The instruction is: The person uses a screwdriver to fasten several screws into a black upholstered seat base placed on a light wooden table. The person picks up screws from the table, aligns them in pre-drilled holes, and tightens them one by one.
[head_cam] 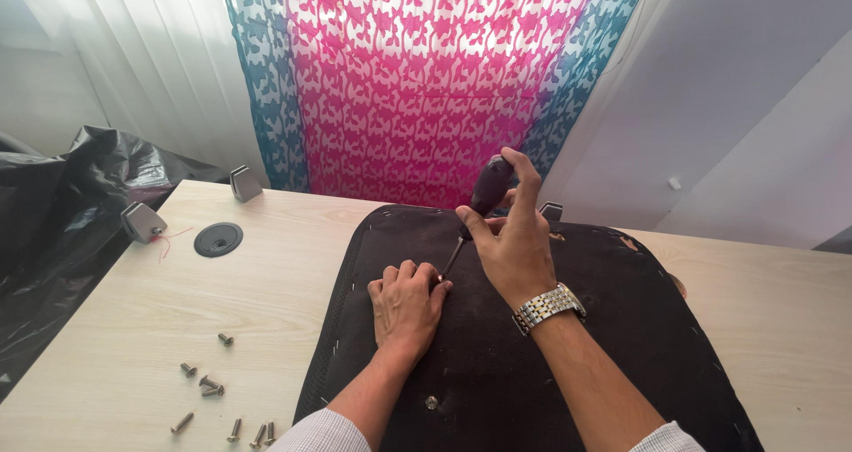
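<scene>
crumpled black plastic sheet [53, 212] at far left, hanging off the edge of the pale wood-grain worktop [115, 354]. on the worktop's left part: two small grey metal angled brackets [142, 221], a round black cable grommet [218, 239], and loose silver bolts [211, 387] scattered near the front edge. centre: a large black fabric-covered seat panel [497, 372] lies flat on the worktop, staples along its left edge, one silver bolt head [431, 402] set in it near the front. left hand [406, 305] rests palm down on the panel, fingers curled in, fingertips touching the screwdriver's tip area; whether it grips anything cannot be told. just right of it, right hand [513, 243] with a silver metal wristwatch [548, 306] has its fingers wrapped closed around the dark-handled screwdriver [484, 194], held tilted, shaft pointing down-left to the panel by the left hand. behind: white curtain [151, 70] at left, pink and teal lace cloth [426, 70] in the middle, white wall [754, 106] at right.
</scene>
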